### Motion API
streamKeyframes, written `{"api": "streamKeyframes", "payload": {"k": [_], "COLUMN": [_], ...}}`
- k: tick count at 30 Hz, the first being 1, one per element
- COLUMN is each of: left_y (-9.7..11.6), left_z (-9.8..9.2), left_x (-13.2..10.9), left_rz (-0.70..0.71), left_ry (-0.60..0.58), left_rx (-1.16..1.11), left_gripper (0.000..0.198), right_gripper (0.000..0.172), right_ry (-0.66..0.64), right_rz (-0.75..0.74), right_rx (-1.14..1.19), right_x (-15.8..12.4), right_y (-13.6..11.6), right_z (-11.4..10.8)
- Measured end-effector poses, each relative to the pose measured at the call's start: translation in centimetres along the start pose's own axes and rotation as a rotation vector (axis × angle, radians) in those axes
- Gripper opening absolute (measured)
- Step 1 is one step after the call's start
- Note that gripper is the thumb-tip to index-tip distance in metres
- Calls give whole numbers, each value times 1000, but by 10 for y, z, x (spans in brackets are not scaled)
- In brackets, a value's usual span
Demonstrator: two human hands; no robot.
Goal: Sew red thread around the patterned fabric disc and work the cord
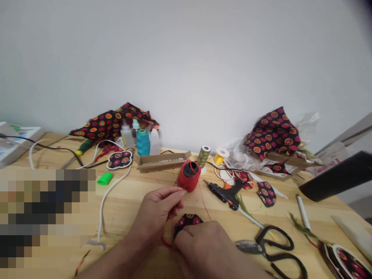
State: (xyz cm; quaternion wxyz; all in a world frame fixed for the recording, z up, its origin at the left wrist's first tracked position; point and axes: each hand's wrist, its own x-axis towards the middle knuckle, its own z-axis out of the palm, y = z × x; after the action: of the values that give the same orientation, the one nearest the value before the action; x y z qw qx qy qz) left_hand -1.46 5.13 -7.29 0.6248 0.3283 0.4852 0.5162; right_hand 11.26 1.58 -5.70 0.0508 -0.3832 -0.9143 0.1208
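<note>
My left hand (162, 207) is closed in a pinch, thumb against forefinger, just in front of a spool of red thread (186, 182). Fine red thread appears to run down from its fingers, and a thicker red loop (166, 241) shows below. Closer to me, my right hand (202, 242) is wrapped round a small dark piece of patterned fabric (188, 220) with pink and orange circles. Its fingers hide most of that piece. A red strand (205, 199) runs from the spool side down to the right hand.
Right of my hands lie a black glue gun (225, 193), scissors (269, 246) and a fabric cutout (266, 193). Behind stand a green spool (204, 155), a teal spool (143, 142) and a cardboard tray (162, 162). A white cable (106, 197) crosses the left side.
</note>
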Motion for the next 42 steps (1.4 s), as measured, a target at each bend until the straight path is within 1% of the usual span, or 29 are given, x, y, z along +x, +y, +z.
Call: {"api": "streamKeyframes", "payload": {"k": [1,3,5,7,9,11,13,16,19,22,26,28,31,33,35,38,40,41,42], "left_y": [0,0,0,-2,-4,-5,-6,-6,-9,-11,-9,-6,-5,-6,-8,-11,-12,-13,-13], "left_z": [1,2,3,3,2,1,1,1,0,-2,-3,-2,-2,-1,-1,-1,0,0,0], "left_x": [-1,-5,-9,-12,-13,-12,-9,-4,0,1,-1,-1,0,2,4,4,4,4,4], "left_rz": [-10,-33,-36,-37,-67,-102,-105,-80,-73,-98,-144,-152,-143,-142,-146,-140,-138,-139,-138], "left_ry": [-45,-174,-309,-407,-452,-446,-405,-383,-393,-385,-384,-379,-324,-291,-270,-248,-262,-272,-275], "left_rx": [70,185,249,275,268,196,71,-95,-212,-288,-372,-403,-403,-358,-294,-238,-225,-220,-216], "left_gripper": [8,8,12,15,18,16,15,15,16,13,11,13,11,10,11,12,13,13,14], "right_gripper": [7,7,11,13,12,11,12,13,13,11,11,12,12,11,9,9,9,9,10], "right_ry": [1,56,126,195,244,257,252,215,147,139,187,209,209,208,226,331,383,376,341], "right_rz": [-38,-78,-26,12,26,61,109,177,186,217,263,250,206,174,170,275,363,388,401], "right_rx": [-61,-30,76,190,297,371,395,422,483,525,485,460,497,590,742,1002,1137,1186,1224], "right_x": [-1,-2,0,4,8,9,6,-2,-7,-7,-7,-9,-11,-11,-10,-7,-5,-4,-4], "right_y": [-1,0,8,21,35,46,51,48,44,44,50,53,55,54,54,54,54,54,54], "right_z": [-9,-30,-48,-57,-55,-47,-38,-29,-23,-16,-10,-10,-10,-10,-9,-7,-5,-3,-2]}}
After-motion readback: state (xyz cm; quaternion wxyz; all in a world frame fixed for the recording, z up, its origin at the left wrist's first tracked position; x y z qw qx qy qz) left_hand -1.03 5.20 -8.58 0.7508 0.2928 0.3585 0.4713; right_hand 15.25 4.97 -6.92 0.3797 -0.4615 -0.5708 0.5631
